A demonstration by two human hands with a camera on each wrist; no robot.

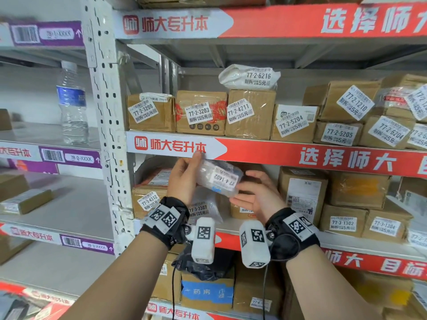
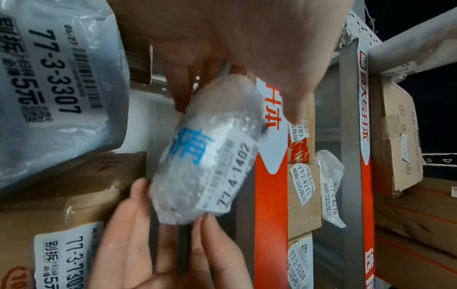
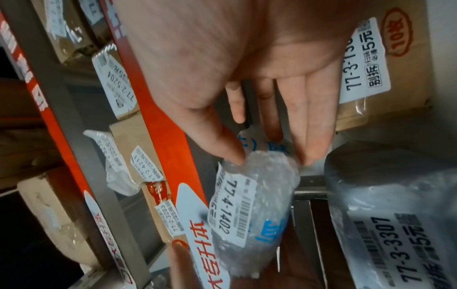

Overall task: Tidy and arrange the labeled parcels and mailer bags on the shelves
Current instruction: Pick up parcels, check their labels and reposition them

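A small bubble-wrap parcel point(image 1: 219, 177) point(image 2: 210, 166) point(image 3: 252, 205) with the label 77-4-1402 is held in the air before the 77-3 shelf, just under the red shelf edge point(image 1: 277, 158). My left hand point(image 1: 184, 179) point(image 2: 222, 48) grips its left end between thumb and curled fingers. My right hand point(image 1: 256, 195) point(image 3: 247, 58) has straight fingers, and its thumb and fingertips touch the parcel's right end. Behind and below the parcel stands a grey mailer bag point(image 1: 201, 209) point(image 2: 49, 78) point(image 3: 395, 224) labeled 77-3-3307.
Brown box 77-3-4312 point(image 1: 147, 197) stands left of the mailer, with more boxes to the right. The shelf above holds a row of boxes such as 77-2-3203 point(image 1: 201, 112), with white mailer 77-2-6216 point(image 1: 249, 77) on top. A water bottle point(image 1: 71, 105) stands on the left rack.
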